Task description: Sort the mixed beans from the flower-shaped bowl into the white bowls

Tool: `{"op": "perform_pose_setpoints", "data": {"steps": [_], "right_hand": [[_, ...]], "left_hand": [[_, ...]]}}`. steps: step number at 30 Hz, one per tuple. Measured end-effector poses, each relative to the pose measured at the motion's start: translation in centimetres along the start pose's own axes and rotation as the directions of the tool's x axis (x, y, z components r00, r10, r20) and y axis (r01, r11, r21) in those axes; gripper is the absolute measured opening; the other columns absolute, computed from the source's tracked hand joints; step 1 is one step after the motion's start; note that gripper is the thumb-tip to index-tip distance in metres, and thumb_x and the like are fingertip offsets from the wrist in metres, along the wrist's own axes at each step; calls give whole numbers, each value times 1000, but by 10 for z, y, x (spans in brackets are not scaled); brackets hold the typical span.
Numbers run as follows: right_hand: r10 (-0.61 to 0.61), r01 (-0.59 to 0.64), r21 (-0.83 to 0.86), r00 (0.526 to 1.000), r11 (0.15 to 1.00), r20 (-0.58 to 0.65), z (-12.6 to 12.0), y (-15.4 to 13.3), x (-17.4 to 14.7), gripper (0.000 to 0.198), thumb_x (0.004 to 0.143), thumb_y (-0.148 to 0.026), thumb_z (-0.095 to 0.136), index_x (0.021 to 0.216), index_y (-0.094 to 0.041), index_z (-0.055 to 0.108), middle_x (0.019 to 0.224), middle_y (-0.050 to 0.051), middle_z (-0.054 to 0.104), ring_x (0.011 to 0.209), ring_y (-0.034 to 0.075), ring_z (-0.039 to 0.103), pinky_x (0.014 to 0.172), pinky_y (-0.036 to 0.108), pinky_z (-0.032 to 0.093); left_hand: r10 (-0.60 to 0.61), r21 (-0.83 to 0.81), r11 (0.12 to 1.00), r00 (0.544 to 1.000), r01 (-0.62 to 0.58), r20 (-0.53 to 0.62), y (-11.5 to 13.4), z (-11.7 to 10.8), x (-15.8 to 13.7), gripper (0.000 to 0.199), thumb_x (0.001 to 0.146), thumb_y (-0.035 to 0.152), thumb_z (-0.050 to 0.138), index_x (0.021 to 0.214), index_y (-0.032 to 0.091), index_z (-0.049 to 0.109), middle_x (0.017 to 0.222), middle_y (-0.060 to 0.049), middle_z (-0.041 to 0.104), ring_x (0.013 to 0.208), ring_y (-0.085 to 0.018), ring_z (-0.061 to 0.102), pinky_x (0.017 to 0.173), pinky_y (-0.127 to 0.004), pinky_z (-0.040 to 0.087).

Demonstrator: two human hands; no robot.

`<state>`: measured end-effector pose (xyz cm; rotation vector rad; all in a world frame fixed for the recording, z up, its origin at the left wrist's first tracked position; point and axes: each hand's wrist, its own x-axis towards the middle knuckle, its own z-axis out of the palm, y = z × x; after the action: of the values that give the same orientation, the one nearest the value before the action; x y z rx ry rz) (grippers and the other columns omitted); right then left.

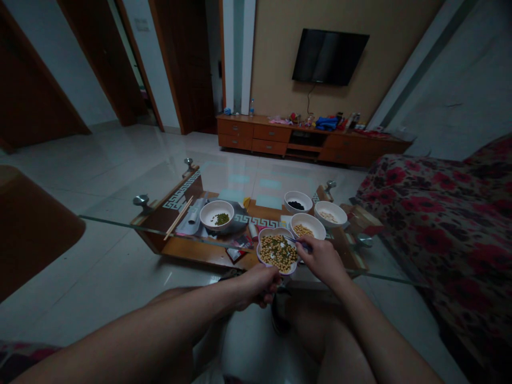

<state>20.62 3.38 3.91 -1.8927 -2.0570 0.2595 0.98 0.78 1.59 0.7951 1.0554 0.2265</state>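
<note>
Across the room I see a black television (330,57) mounted on a beige wall (276,64), its cable (309,101) hanging toward a long wooden cabinet (270,132). On the cabinet's top I make out a clear bottle (252,108) near the left end and a blue bundle (327,123) among small clutter too blurred for me to sort. To my right sits a sofa (448,213) under a red-flowered cover; at far left, dark wooden doors (190,64) rise from pale floor tiles (116,176).

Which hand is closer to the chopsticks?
Left. The left hand is at the near rim of the flower-shaped dish, right of the chopsticks; the right hand is farther right.
</note>
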Motion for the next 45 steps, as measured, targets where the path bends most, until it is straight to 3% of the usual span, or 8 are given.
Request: {"op": "perform_pose_setpoints", "data": {"steps": [6,28,45], "right_hand": [[-3,9,-62,995,998,100,4,0,2,30,87,-40,47,99,-26,71,91,4,72,80,18,65,63,23,39],[45,-19,-139,982,990,184,5,-2,4,32,88,-40,45,99,-26,71,91,5,71,81,18,64,61,24,36],[19,-2,-106,988,994,153,4,-5,3,31,88,-40,45,99,-26,71,91,5,72,85,19,65,62,24,38]], "left_hand": [[2,-2,1000,1000,-2,8,2,1,-3,13,81,30,45,72,21,40,53,8,36,37,-7,32,38,-19,23],[1,4,1000,1000,-1,-9,1,1,-3,10,80,27,44,73,21,41,53,7,37,36,-7,34,37,-19,24],[5,15,1000,1000,-6,21,-1,-1,1,13,84,31,42,75,21,42,55,7,36,38,-7,33,38,-19,25]]}}
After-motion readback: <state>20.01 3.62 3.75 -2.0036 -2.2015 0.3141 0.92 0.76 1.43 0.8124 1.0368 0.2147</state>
